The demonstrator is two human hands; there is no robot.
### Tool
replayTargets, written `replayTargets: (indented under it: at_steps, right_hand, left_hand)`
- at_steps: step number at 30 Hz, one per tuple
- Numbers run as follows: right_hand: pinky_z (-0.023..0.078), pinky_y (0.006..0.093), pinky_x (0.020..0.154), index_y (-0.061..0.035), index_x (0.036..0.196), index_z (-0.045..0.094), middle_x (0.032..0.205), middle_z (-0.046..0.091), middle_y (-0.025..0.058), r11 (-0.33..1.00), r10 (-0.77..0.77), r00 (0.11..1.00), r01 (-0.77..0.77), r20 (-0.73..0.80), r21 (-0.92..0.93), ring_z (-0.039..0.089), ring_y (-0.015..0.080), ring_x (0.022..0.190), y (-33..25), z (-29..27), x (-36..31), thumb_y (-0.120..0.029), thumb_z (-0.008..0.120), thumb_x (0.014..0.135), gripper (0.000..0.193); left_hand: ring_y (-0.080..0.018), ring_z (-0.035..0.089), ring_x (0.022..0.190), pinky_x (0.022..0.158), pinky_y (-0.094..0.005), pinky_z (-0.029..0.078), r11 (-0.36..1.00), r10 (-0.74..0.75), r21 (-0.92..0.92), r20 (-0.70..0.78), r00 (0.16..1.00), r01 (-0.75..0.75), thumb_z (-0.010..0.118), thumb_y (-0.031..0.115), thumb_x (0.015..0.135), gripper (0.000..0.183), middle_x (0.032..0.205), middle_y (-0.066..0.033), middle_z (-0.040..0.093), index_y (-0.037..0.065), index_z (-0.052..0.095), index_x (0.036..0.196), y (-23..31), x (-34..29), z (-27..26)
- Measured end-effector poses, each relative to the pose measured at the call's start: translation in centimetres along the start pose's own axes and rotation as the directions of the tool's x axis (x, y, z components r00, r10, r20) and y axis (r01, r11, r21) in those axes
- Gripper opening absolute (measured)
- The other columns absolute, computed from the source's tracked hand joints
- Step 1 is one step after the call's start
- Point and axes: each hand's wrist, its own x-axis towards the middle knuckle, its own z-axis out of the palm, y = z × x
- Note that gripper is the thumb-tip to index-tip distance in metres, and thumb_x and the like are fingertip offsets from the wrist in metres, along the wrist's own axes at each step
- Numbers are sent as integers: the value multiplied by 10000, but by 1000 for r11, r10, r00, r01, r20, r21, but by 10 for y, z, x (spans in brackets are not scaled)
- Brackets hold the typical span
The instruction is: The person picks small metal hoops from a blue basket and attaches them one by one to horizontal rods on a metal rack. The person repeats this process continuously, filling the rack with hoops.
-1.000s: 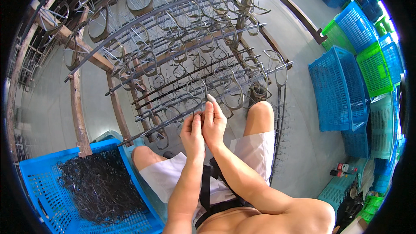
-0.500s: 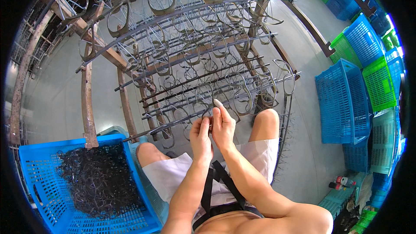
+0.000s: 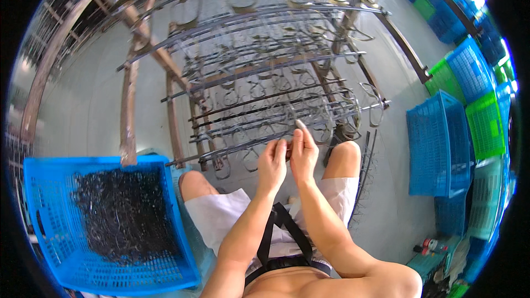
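Observation:
My left hand [image 3: 272,166] and my right hand [image 3: 304,157] meet in front of my knees, both with fingers pinched. Something small and dark shows between the fingertips, too hidden to name. A pale cover [image 3: 299,124] sits on the tip of one right finger. Just beyond the hands stands a rack [image 3: 243,146] of dark horizontal bars. Grey-green loop-shaped pieces [image 3: 376,111] hang from it in rows, blurred in places. To my left is a blue plastic basket [image 3: 182,243] holding a tangled heap of thin dark pieces [image 3: 130,215].
Brown upright posts [image 3: 128,113] support the rack, one ending at the basket's far rim. Blue crates [image 3: 429,149] and green crates [image 3: 486,124] are stacked along the right. A bottle [image 3: 433,245] lies at the lower right. Thin dark rods [image 3: 365,171] lie beside my right knee.
The view has shifted, so the rack and both hands appear farther right and the basket sits higher. Both hands stay close together and pinched.

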Motion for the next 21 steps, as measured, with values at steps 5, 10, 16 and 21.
replayTargets:
  at_steps: [5,10,16,21]
  right_hand:
    - [315,209,435,-25,788,558,587,460,-39,978,-115,993,106,-37,-180,388,44,527,1,-1,-3,-183,498,932,222]
    - [313,188,461,-35,970,557,640,437,-41,991,-76,997,76,6,-114,386,30,549,10,-8,-2,-182,471,945,173]
    - [330,213,492,-50,850,506,628,426,-15,974,-117,993,118,17,-194,393,75,542,5,-4,0,-181,464,940,165]
    - [375,205,553,-27,1049,529,694,486,-2,999,-32,998,34,49,-34,446,77,607,1,-27,5,-159,488,926,186]
  left_hand:
    - [-165,593,741,703,-298,478,941,-110,-319,33,993,115,555,223,881,232,836,-82,638,-1,610,906,-16,4,-5]
    - [-140,583,726,663,-282,461,990,138,-14,-32,990,-138,537,207,888,233,791,-88,626,-16,585,936,-13,-12,-23]
    - [-187,614,746,675,-307,474,935,183,277,152,971,-220,612,237,840,217,800,-123,632,33,608,914,33,-59,-92]
    - [-223,640,715,636,-326,505,787,339,593,-643,687,167,617,219,826,215,794,-126,655,23,582,909,77,-100,-292]
